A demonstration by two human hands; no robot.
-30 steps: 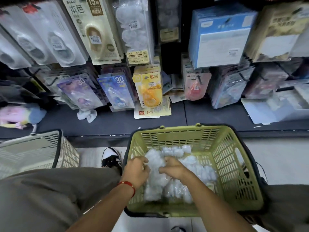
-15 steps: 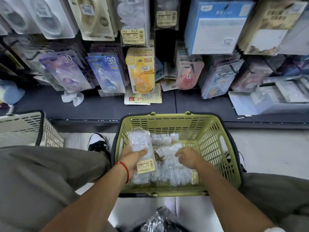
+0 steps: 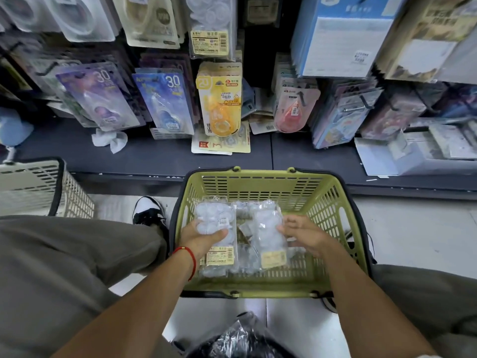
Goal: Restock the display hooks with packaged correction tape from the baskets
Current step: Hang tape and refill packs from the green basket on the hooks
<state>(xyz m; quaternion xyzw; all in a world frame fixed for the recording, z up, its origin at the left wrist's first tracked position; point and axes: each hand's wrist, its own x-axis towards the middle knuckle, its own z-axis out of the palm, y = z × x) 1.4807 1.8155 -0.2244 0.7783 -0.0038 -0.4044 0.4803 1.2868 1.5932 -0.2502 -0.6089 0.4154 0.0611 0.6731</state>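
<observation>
A green basket [image 3: 330, 208] stands on the floor between my knees, holding clear packs of correction tape. My left hand [image 3: 200, 240] grips one clear pack [image 3: 215, 220] with a yellow label, thumb across its front. My right hand [image 3: 305, 235] holds a second clear pack [image 3: 268, 233] by its right edge, lifted over the basket. More packs [image 3: 245, 257] lie underneath. Above, the display hooks carry hanging correction tape: the same clear pack [image 3: 210, 24], a yellow one [image 3: 220, 99], and blue and purple "30" cards [image 3: 165, 99].
A white basket [image 3: 38, 187] sits at the left by the dark shelf ledge [image 3: 154, 156]. A crumpled white tissue [image 3: 109, 140] lies on the ledge. A black plastic bag [image 3: 240, 339] is on the floor near me. Blue boxes [image 3: 338, 34] hang upper right.
Both hands have come up out of the pile. The left hand lifted its pack higher, and the right hand has taken hold of a second pack. The view tilted down a little.
</observation>
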